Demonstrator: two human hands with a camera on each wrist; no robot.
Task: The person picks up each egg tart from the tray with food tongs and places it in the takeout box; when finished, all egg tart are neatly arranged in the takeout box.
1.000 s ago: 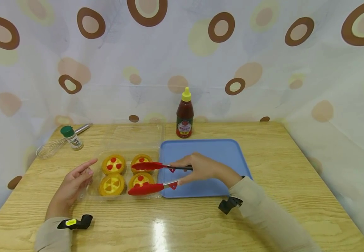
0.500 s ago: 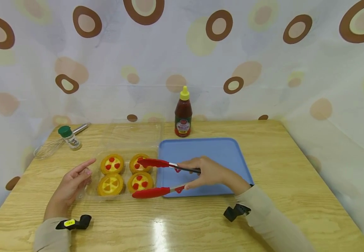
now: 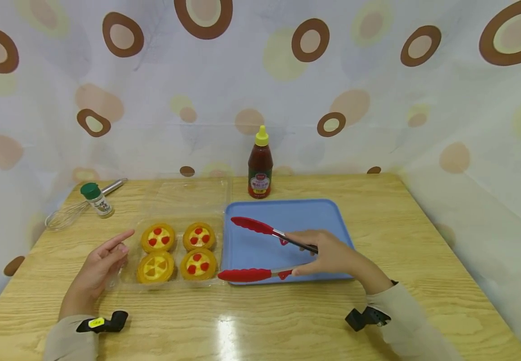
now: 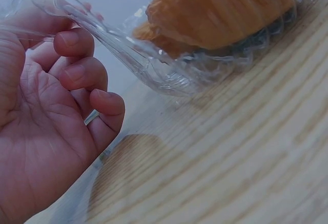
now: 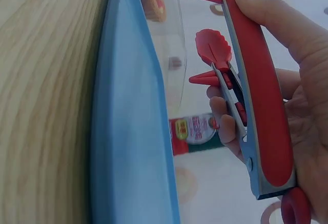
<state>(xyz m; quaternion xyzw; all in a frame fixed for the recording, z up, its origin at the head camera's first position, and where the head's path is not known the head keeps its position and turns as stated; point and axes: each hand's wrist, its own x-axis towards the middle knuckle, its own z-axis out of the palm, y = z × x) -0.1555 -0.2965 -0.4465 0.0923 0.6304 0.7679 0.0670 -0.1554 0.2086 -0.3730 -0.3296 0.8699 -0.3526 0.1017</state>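
Note:
My right hand [image 3: 325, 253] grips red-and-black kitchen tongs [image 3: 248, 275] over the blue tray [image 3: 341, 220]. The tongs' red tips are spread wide, with nothing between them. My left hand [image 3: 100, 268] is at the left rim of a clear plastic container [image 3: 176, 281], thumb and fingers holding its edge; the index finger points out straight. In the left wrist view the other fingers curl beside the plastic wall. Inside the container sit egg tarts: two at left [image 3: 158, 238] [image 3: 155, 267] and two at right [image 3: 199, 237] [image 3: 198, 264]. Three have red pieces on top, one has yellow wedges.
The container's clear lid [image 3: 188, 195] lies folded back behind it. A sauce bottle [image 3: 260, 170] with a yellow cap stands behind the tray. At the back left are a green-capped shaker [image 3: 98, 200] and a whisk [image 3: 68, 215]. A patterned curtain [image 3: 242, 75] encloses the table.
My right hand has moved right with the tongs, from above the right-hand tarts to over the tray, and the tips have spread wider. My left hand stays at the container's edge.

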